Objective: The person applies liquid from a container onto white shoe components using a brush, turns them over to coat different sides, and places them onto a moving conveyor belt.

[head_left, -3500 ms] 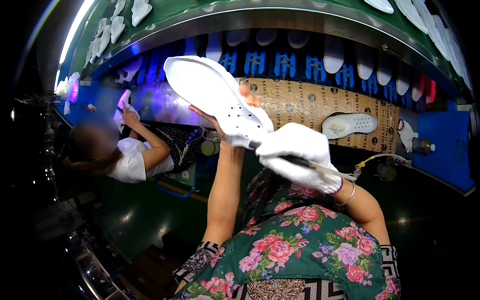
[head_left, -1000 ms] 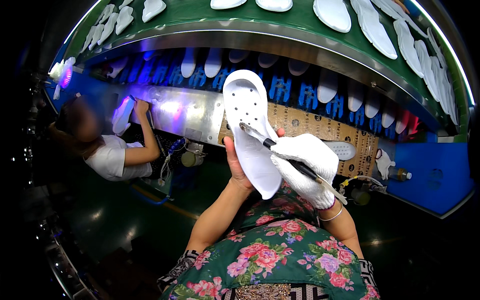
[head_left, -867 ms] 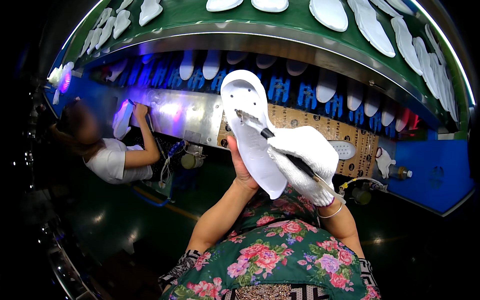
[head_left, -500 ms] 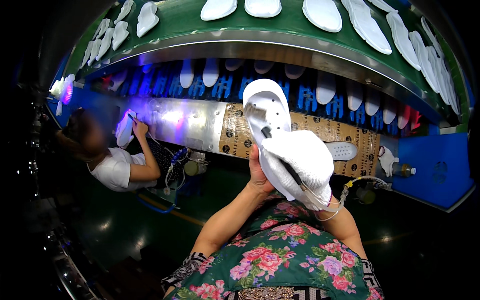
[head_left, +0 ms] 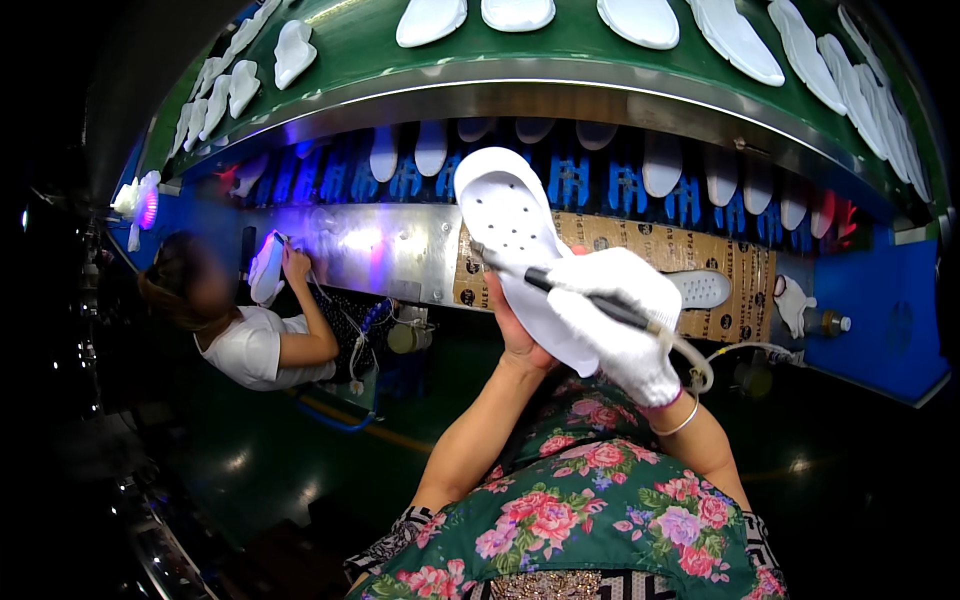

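A white clog [head_left: 508,208] with small holes through its rounded toe is tilted in front of me. My bare left hand [head_left: 520,325] is closed round its left side and underside. My right hand [head_left: 625,305], in a white knitted glove, grips a brush [head_left: 537,278] with a black handle. A clear tube [head_left: 697,365] runs from the brush's rear end past my wrist. The bristle end lies at the clog's left edge, below the holes. The glove covers part of the clog's right side.
A cardboard-covered bench [head_left: 755,290] bears a white insole [head_left: 702,289]. Beyond it, blue holders [head_left: 570,180] carry pale soles under a green conveyor [head_left: 590,80] with white shoe parts. A co-worker [head_left: 265,350] sits at left. A glove [head_left: 790,305] and bottle [head_left: 835,323] are at right.
The brush tip has moved from the clog's toe area down and left to its edge. My right hand has turned, showing more of the handle. The clog has shifted slightly left.
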`<state>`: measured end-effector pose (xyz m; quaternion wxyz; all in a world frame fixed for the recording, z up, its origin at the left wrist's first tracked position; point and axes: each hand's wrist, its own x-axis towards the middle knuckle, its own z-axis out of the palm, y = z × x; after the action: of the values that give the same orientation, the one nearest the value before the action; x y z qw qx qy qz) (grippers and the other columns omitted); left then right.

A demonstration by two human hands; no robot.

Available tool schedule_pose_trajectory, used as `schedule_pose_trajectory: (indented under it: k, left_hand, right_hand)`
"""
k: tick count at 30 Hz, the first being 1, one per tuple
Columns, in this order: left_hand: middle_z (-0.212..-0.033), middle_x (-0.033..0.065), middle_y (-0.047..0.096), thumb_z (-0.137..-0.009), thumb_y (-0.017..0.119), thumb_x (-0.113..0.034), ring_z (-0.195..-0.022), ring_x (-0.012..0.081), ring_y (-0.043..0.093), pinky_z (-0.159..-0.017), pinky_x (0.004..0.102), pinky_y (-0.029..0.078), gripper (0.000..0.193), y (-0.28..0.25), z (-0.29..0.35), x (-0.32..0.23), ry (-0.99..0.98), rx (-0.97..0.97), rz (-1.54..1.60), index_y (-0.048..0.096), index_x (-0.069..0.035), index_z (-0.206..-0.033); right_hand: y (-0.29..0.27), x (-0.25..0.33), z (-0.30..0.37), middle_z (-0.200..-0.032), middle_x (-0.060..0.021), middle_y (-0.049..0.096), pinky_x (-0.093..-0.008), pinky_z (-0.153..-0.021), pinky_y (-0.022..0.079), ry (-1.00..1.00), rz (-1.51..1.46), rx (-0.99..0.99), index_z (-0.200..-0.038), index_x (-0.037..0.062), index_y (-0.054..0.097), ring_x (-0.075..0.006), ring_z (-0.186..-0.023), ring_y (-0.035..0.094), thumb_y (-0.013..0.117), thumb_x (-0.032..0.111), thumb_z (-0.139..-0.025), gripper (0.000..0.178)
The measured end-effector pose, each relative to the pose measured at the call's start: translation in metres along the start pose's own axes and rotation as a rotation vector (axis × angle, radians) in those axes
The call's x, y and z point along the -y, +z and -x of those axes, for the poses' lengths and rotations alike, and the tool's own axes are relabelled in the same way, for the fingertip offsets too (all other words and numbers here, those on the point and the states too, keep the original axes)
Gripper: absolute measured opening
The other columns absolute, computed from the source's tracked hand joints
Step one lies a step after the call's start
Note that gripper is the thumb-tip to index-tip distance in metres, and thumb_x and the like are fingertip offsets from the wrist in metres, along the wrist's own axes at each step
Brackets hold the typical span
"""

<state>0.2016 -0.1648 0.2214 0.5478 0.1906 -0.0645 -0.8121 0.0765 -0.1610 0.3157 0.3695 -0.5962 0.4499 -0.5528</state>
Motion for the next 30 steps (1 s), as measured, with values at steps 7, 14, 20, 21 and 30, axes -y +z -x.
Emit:
schedule_pose_trajectory:
  k: [7, 14, 20, 21, 30]
  left_hand:
    - [-0.131, 0.0174, 0.055, -0.076, 0.046, -0.086, -0.117, 0.0392, 0.056, -0.098, 0.0567, 0.048, 0.103, -0.007, -0.01, -0.012, -0.032, 0.162, 0.164, 0.036, -0.011, -0.146]
    - [-0.125, 0.0167, 0.056, -0.078, 0.045, -0.085, -0.112, 0.0379, 0.058, -0.091, 0.0563, 0.052, 0.098, -0.002, -0.022, -0.02, 0.128, 0.126, 0.122, 0.041, -0.011, -0.141]
    - [-0.115, 0.0149, 0.06, -0.075, 0.046, -0.088, -0.097, 0.0392, 0.061, -0.078, 0.0579, 0.055, 0.102, 0.012, -0.019, -0.027, 0.119, 0.104, 0.185, 0.045, -0.004, -0.133]
    - [-0.116, 0.0153, 0.06, -0.076, 0.044, -0.088, -0.096, 0.0386, 0.061, -0.077, 0.0581, 0.055, 0.103, 0.008, -0.019, -0.027, 0.148, 0.079, 0.145, 0.045, -0.004, -0.134]
    - [-0.122, 0.0125, 0.057, -0.077, 0.044, -0.086, -0.103, 0.035, 0.059, -0.076, 0.0578, 0.056, 0.096, -0.014, -0.016, -0.033, 0.075, 0.22, 0.064, 0.042, -0.013, -0.14]
  right_hand:
    - [0.01, -0.007, 0.008, -0.094, -0.0096, 0.072, -0.0327, -0.08, 0.053, -0.242, 0.333, 0.063, -0.097, 0.0065, 0.074, -0.0239, -0.086, 0.069, 0.077, 0.004, -0.075, 0.023]
    - [0.006, -0.012, 0.007, -0.095, -0.0099, 0.072, -0.0342, -0.08, 0.053, -0.159, 0.182, 0.029, -0.1, 0.006, 0.073, -0.0252, -0.086, 0.069, 0.074, 0.004, -0.078, 0.022]
    - [0.001, -0.015, 0.008, -0.09, -0.0085, 0.073, -0.032, -0.075, 0.054, -0.116, 0.022, 0.158, -0.096, 0.0073, 0.075, -0.0221, -0.084, 0.07, 0.077, 0.009, -0.077, 0.019]
    - [0.002, -0.022, 0.014, -0.091, -0.0076, 0.073, -0.0323, -0.075, 0.054, 0.054, -0.06, 0.101, -0.096, 0.0069, 0.075, -0.0204, -0.084, 0.07, 0.078, 0.01, -0.077, 0.02]
    - [0.001, -0.026, 0.02, -0.091, -0.0071, 0.073, -0.0319, -0.077, 0.055, -0.061, -0.058, 0.232, -0.097, 0.007, 0.074, -0.0209, -0.084, 0.071, 0.079, 0.008, -0.075, 0.023]
